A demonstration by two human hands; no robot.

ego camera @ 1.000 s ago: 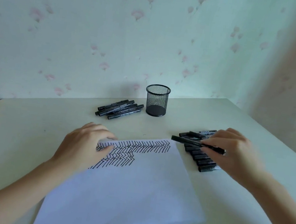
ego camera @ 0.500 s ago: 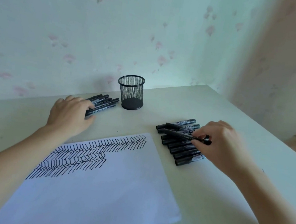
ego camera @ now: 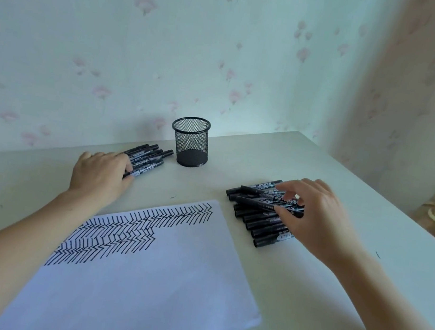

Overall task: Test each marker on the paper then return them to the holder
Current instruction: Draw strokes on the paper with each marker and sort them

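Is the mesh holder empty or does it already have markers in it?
Empty. Through the upright mesh holder only its dark base shows; the markers lie in two piles on the table.

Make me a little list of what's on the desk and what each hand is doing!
holder: black mesh cup, upright, looks empty
left markers: small pile left of the holder
right markers: bigger pile right of the paper
paper: white sheet with black zigzag strokes along its far edge
left hand: grips the left markers
right hand: pinches one marker over the right pile
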